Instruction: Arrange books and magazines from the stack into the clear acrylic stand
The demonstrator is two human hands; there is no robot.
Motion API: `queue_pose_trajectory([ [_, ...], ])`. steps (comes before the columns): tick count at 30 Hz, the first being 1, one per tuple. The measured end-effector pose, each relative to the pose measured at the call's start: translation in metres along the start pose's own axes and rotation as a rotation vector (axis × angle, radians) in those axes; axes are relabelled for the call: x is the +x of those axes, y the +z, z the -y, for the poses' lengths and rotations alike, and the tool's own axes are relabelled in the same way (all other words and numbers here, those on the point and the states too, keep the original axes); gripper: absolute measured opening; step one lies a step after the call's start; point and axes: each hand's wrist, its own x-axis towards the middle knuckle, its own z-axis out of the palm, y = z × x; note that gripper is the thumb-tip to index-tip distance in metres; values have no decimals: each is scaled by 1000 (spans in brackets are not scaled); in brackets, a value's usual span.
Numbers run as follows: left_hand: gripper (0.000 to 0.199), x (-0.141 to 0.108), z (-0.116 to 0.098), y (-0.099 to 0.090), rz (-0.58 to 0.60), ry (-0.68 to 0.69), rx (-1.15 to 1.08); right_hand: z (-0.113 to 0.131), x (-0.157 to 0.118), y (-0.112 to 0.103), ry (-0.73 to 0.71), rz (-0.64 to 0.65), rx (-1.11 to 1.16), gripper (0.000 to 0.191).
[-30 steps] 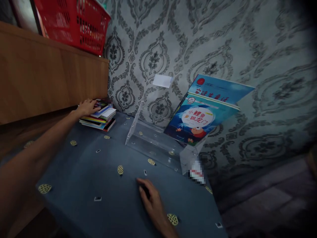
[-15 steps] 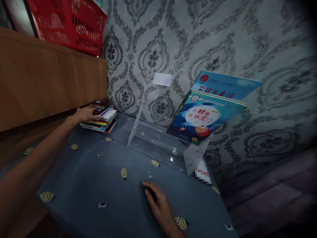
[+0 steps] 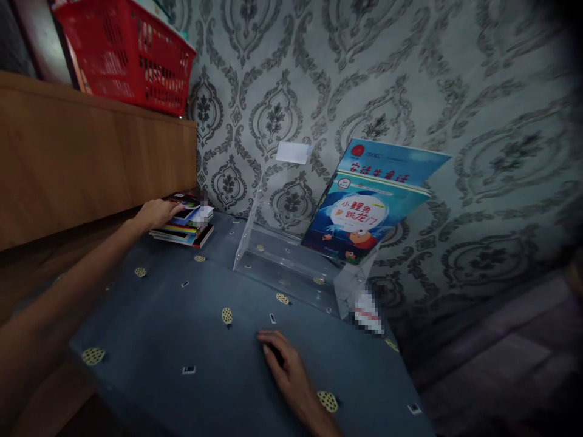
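Observation:
My left hand (image 3: 158, 213) reaches to the far left, its fingers closed over the edge of a dark-covered book (image 3: 184, 209) at the top of a book stack (image 3: 184, 233). Some fingertips there are hidden. My right hand (image 3: 285, 370) lies on the patterned cloth (image 3: 150, 328), fingers loosely bent, thumb apart, nothing in it. Beyond it stands a clear acrylic display rack (image 3: 282, 279). Two blue picture books lean in the rack's right part: the front book (image 3: 350, 218) shows a red fish, and the rear book (image 3: 392, 161) rises above it.
A wooden cabinet (image 3: 100, 158) borders the left side, with a red plastic basket (image 3: 132, 60) on top. A white label (image 3: 293, 153) is at the rack's upper back, before the patterned wall (image 3: 273, 60). A blurred white and red item (image 3: 368, 312) sits by the rack's right end.
My left hand has gone from spread fingers on top of the stack to a closed hold at the top book's left edge. My right hand stays put; the view has shifted slightly.

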Motion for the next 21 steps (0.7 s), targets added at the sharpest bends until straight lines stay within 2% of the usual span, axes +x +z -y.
queue_pose_trajectory([
  [6, 72, -8, -11, -10, -106, -113, 9, -1, 1, 1, -38, -19, -3, 34],
  [12, 76, -27, -1, -16, -204, -212, -54, 2, 0, 2, -31, -26, -11, 34],
  [14, 70, -34, 2, -10, -198, -152, -61, 2, 0, 2, -26, -12, -8, 33],
  [17, 62, -41, 5, 7, -189, 55, -48, 2, -1, 2, -27, -9, -4, 33],
  [19, 67, -41, 7, 19, -201, 152, -52, 1, -2, 3, -33, -18, -6, 34],
  [21, 75, -37, 10, 28, -205, 159, -81, 1, -2, 3, -35, -25, -10, 35],
])
